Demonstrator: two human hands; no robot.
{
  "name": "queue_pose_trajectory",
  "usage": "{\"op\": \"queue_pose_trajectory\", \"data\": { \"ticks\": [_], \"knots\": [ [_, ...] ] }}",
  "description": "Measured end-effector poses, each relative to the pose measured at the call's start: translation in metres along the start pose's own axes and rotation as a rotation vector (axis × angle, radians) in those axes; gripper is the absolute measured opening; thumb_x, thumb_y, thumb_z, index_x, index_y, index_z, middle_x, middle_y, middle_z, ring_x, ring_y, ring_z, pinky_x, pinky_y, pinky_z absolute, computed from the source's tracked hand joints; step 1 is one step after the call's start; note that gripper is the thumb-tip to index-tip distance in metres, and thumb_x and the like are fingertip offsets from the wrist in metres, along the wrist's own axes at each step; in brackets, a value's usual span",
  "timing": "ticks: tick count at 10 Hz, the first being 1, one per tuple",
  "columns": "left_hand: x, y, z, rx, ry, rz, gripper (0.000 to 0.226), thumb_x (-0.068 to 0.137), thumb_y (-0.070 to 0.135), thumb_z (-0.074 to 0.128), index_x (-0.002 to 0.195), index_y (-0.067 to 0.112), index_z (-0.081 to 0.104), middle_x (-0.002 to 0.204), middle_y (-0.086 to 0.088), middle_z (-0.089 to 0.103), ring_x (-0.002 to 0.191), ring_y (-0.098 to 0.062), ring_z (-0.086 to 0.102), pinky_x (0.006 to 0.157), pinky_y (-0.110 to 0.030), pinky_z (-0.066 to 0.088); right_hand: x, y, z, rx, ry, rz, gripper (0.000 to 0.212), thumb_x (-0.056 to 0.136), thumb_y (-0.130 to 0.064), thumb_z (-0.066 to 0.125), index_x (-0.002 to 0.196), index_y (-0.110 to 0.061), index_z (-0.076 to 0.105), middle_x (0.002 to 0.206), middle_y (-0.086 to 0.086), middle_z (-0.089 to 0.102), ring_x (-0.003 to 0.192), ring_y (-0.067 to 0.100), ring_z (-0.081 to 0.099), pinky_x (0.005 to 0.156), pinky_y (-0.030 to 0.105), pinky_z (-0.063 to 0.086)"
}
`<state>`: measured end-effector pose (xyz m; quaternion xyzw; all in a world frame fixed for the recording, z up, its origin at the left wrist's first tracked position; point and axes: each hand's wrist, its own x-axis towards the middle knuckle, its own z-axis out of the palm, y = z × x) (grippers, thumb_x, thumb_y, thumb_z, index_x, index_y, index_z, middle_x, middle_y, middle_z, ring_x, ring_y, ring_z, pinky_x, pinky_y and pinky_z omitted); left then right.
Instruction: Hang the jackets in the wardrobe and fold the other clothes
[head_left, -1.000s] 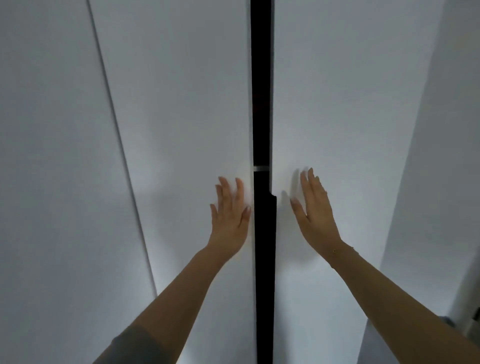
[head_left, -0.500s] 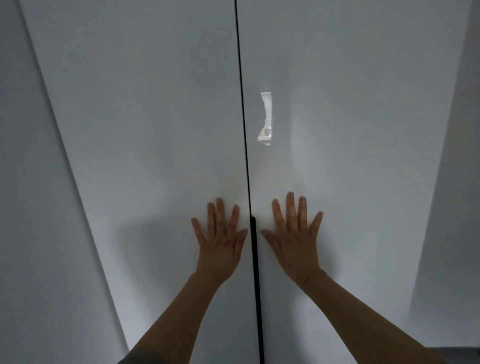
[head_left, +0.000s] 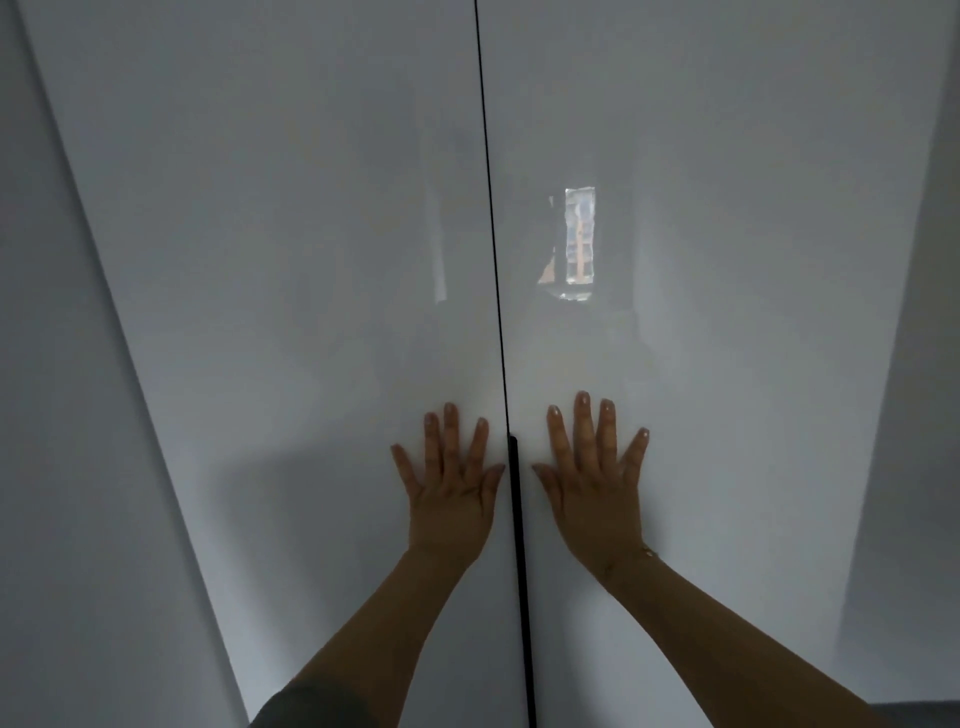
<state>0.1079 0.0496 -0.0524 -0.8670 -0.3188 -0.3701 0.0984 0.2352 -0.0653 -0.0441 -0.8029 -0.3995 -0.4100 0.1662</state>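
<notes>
A: Your hands, quick?
B: Your left hand lies flat on the left wardrobe door, fingers straight and spread, grasping nothing. Your right hand does the same on the right wardrobe door, a thin bracelet at your wrist.
A: Doors?
B: Closed, only a dark seam between them, wider beside your hands. A bright reflection sits higher on the right door.
A: Jackets?
B: None visible to you.

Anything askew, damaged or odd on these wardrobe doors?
Nothing stands out. Both doors meet along a thin, even seam; the left hand and right hand press flat beside it. The bright patch is a reflection.
</notes>
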Motion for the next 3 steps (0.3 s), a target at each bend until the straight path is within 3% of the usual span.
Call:
{"op": "queue_pose_trajectory", "data": {
  "ticks": [1, 2, 3],
  "knots": [
    [-0.002, 0.002, -0.012, 0.036, -0.073, -0.015, 0.057, 0.090, 0.055, -0.012, 0.135, 0.038, -0.042, 0.141, 0.005, -0.053, 0.133, -0.017, -0.045, 0.110, -0.055, -0.023, -0.006, 0.004, -0.027, 0.047, -0.097, -0.040, 0.059, 0.098, -0.032, 0.040, 0.152, -0.017, 0.022, 0.157, 0.017, 0.015, 0.143, 0.039, 0.018, 0.106, 0.061, 0.033],
    [-0.006, 0.005, -0.038, 0.251, -0.207, 0.004, 0.065, 0.102, 0.046, 0.012, 0.142, 0.029, -0.035, 0.137, -0.009, -0.055, 0.132, -0.030, -0.044, 0.112, -0.060, -0.014, -0.003, 0.023, -0.067, 0.148, -0.325, -0.137, 0.072, 0.099, -0.021, 0.038, 0.152, -0.027, -0.010, 0.157, 0.003, -0.025, 0.147, 0.025, -0.013, 0.119, 0.044, 0.013],
    [-0.010, 0.010, -0.065, 0.327, -0.223, 0.095, 0.068, 0.103, 0.044, 0.024, 0.149, 0.024, -0.021, 0.147, -0.014, -0.041, 0.143, -0.032, -0.026, 0.108, -0.060, -0.019, -0.003, 0.034, -0.125, 0.309, -0.376, -0.087, 0.055, 0.102, -0.024, 0.036, 0.153, -0.024, 0.018, 0.162, -0.002, 0.006, 0.148, 0.013, 0.010, 0.115, 0.030, 0.021]
  ]
}}
